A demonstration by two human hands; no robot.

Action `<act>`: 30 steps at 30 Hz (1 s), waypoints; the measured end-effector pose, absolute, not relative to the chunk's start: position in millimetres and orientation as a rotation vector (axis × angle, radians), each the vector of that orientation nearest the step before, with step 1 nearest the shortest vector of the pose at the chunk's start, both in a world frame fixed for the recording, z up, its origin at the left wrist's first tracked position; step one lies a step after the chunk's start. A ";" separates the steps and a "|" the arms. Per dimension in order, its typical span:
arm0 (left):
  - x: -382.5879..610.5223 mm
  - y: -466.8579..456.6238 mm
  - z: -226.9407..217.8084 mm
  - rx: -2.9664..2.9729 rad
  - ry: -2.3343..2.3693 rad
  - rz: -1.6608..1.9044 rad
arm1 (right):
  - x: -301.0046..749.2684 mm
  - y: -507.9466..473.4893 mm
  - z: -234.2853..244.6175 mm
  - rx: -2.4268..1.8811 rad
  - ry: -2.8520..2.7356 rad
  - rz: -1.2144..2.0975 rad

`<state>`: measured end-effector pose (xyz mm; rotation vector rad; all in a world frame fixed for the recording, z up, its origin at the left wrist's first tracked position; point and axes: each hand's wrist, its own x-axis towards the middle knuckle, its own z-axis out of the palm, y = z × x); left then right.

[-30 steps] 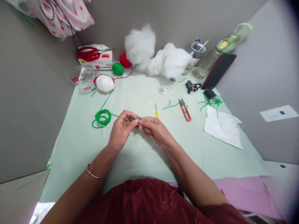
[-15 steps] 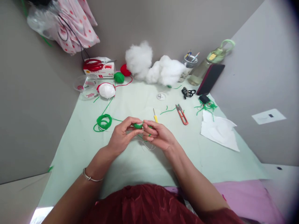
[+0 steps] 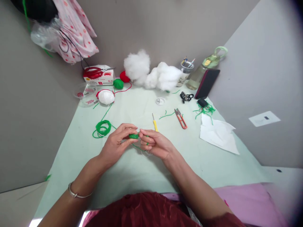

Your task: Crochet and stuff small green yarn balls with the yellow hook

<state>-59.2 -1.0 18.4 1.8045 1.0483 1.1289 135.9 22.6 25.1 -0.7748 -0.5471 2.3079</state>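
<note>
Between the thumb and fingers of my left hand (image 3: pixel 112 145) is a small green crocheted piece (image 3: pixel 133 136). Close beside it, my right hand (image 3: pixel 158 143) is closed in a pinch on green yarn (image 3: pixel 147 143), a strand of which shows across its fingers. The very tips are too small to make out whether anything else is pinched there. A thin white thread (image 3: pixel 145 154) hangs below both hands. To the left lies a loose coil of green yarn (image 3: pixel 103 128). Just beyond my right hand rests a yellow-handled crochet hook (image 3: pixel 155 124).
Red-handled thread snips (image 3: pixel 181 119), a black hair clip (image 3: pixel 186 97) and torn white paper (image 3: pixel 217 135) lie to the right. White stuffing (image 3: pixel 163 76), a green yarn ball (image 3: pixel 118 84) and a white stuffed piece (image 3: pixel 106 96) are farther back. A phone (image 3: pixel 207 84) leans against a bottle (image 3: pixel 195 78).
Both hands have shifted slightly left and lower in the view, along with the green piece. They have come a little apart, and more of the piece shows. The camera view has also shifted.
</note>
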 end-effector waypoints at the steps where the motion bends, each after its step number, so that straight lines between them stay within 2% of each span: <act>1: -59.4 -0.2 18.5 1.796 1.042 1.128 | 135.8 22.1 25.2 -0.776 -0.542 2.308; 6: -55.7 1.1 19.8 1.620 0.945 1.029 | 138.5 15.8 25.8 -0.758 -0.533 2.290; 14: -56.6 2.2 25.2 1.029 0.769 1.075 | 143.4 21.1 45.1 -0.672 -0.679 2.301; 24: -89.8 7.9 28.0 0.895 0.910 1.213 | 157.3 18.1 40.6 -0.797 -0.880 1.991; 27: -100.5 10.0 25.4 0.971 0.980 1.243 | 168.3 15.0 51.8 -0.801 -0.938 1.955; 30: -106.7 12.6 20.2 1.048 1.056 1.247 | 177.6 7.9 69.3 -0.905 -1.047 1.769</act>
